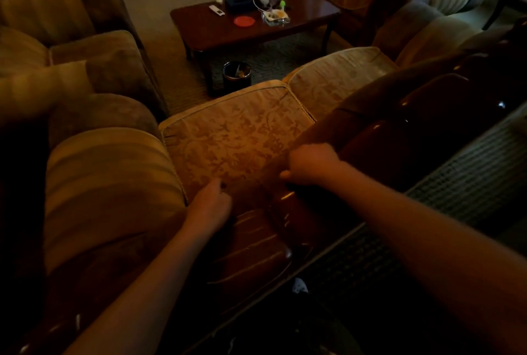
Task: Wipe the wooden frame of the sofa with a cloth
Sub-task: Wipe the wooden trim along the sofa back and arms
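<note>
The room is dim. The sofa's glossy dark wooden frame [256, 243] runs along the top of the backrest, from bottom left to upper right. My right hand [310, 166] is curled into a fist against the inner edge of the frame, thumb pointing left. My left hand [209, 206] rests on the frame beside the striped armrest [108, 183], its fingers reaching toward the patterned seat cushion [236, 138]. A dark patch lies between my hands. I cannot make out whether it is a cloth.
Beyond the sofa stand a dark bin [236, 73] on the carpet and a low wooden table [256, 26] with a bottle, a red lid and small items. Armchairs sit at left [71, 49] and at the back right. Patterned carpet [456, 183] lies at right.
</note>
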Demonstrator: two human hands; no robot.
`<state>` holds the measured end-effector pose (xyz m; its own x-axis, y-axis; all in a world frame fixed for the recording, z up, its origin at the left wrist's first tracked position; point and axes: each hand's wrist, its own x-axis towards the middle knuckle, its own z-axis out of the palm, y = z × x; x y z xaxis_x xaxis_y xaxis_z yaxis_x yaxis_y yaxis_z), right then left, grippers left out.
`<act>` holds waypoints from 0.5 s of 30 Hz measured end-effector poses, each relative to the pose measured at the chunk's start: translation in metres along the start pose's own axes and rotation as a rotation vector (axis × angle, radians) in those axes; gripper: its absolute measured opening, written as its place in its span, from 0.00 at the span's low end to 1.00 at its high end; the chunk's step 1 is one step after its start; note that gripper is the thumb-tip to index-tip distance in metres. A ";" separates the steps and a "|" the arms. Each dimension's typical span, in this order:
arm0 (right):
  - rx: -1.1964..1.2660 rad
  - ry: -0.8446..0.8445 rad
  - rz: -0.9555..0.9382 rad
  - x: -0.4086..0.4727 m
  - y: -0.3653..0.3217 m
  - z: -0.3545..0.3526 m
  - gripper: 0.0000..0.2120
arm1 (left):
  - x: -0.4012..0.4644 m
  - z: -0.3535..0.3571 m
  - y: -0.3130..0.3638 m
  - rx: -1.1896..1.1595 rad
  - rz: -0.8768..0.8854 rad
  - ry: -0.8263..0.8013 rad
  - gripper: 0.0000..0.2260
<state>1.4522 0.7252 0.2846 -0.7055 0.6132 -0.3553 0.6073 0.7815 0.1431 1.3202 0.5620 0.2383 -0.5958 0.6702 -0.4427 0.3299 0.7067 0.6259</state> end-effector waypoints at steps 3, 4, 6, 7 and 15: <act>0.236 0.012 -0.205 -0.016 -0.065 0.019 0.23 | -0.003 -0.001 0.005 0.030 0.020 0.043 0.16; 0.275 -0.002 -0.217 -0.017 -0.069 0.019 0.23 | -0.005 0.000 0.007 0.076 0.033 0.046 0.16; 0.261 -0.077 -0.135 -0.007 -0.046 0.010 0.24 | -0.008 0.001 0.010 0.155 0.073 0.058 0.15; 0.218 -0.128 -0.067 0.001 -0.027 0.006 0.25 | -0.010 0.001 0.011 0.172 0.092 0.064 0.14; 0.098 -0.116 -0.099 0.002 -0.044 0.009 0.24 | -0.011 0.002 0.017 0.270 0.110 0.028 0.14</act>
<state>1.4280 0.6912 0.2690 -0.7201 0.5121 -0.4682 0.5736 0.8190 0.0136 1.3337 0.5670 0.2522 -0.5643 0.7421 -0.3618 0.5745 0.6677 0.4734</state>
